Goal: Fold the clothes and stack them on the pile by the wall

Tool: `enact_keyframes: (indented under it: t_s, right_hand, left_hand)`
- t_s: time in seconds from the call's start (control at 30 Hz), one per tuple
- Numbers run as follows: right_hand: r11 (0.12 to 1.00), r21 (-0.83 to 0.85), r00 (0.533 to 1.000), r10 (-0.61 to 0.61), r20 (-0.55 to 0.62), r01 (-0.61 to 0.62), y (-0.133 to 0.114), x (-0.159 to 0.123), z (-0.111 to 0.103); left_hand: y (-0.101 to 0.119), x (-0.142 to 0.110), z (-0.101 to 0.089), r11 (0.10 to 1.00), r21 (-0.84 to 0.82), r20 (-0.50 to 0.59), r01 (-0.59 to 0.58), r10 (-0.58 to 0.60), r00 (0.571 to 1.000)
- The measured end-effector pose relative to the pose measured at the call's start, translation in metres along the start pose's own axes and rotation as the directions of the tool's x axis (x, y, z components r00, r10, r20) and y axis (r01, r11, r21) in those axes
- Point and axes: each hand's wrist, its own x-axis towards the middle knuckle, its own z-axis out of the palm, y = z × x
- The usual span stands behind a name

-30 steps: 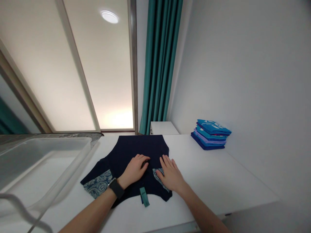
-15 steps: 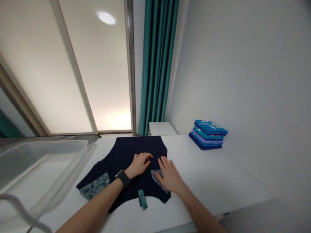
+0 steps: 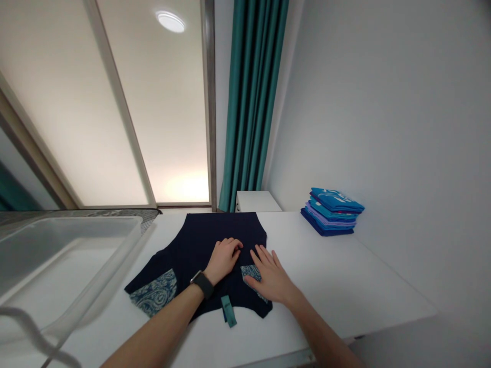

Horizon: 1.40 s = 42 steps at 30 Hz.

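A dark navy garment (image 3: 207, 240) with blue paisley-patterned patches lies spread on the white table (image 3: 337, 281). My left hand (image 3: 224, 258), with a black watch on its wrist, rests on the middle of the cloth, fingers curled and pressing down. Just right of it my right hand (image 3: 270, 276) lies flat on the cloth with fingers stretched out, partly covering one patterned patch (image 3: 249, 271). A second patterned patch (image 3: 155, 294) shows at the garment's near left corner. A teal tag (image 3: 229, 311) sticks out from the near edge.
A stack of folded blue, teal and purple clothes (image 3: 332, 211) sits at the table's far right by the wall. A clear plastic bin (image 3: 65, 266) stands at the left. A teal curtain (image 3: 249, 102) and a small white cabinet (image 3: 255, 201) are behind the table.
My left hand slid forward along the cloth, away from me, and its fingers curled. My right hand stayed nearly in place. The view shifted slightly.
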Motion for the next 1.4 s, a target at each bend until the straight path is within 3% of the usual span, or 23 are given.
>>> enact_keyframes:
  t_s: [0.17, 0.37, 0.67, 0.87, 1.07, 1.4]
  right_hand:
    - [1.000, 0.026, 0.999, 0.007, -0.037, -0.006, 0.003, 0.003, 0.003]
    - [0.996, 0.043, 0.973, 0.088, -0.212, -0.081, 0.011, 0.017, -0.002]
    - [0.991, -0.054, 0.986, 0.118, -0.113, -0.125, 0.007, 0.026, 0.008]
    - [0.993, -0.033, 0.988, 0.108, -0.115, -0.112, 0.008, 0.023, 0.003]
    - [0.998, -0.063, 0.989, -0.008, -0.146, -0.002, 0.000, 0.001, 0.009]
    - [0.996, -0.083, 0.989, 0.012, -0.149, -0.025, -0.008, -0.014, 0.020]
  left_hand:
    - [0.007, -0.008, -0.013, 0.996, 0.068, -0.039, -0.055, 0.057, 0.998]
    - [0.021, -0.027, -0.019, 0.973, 0.133, -0.019, -0.190, 0.194, 0.981]
    - [0.020, -0.040, 0.001, 0.948, 0.187, 0.101, -0.259, 0.243, 0.965]
    - [0.017, -0.040, 0.002, 0.942, 0.204, 0.095, -0.267, 0.252, 0.963]
    - [0.015, -0.040, 0.005, 0.921, 0.264, 0.077, -0.285, 0.275, 0.958]
    - [0.015, -0.040, 0.003, 0.895, 0.328, 0.083, -0.303, 0.292, 0.953]
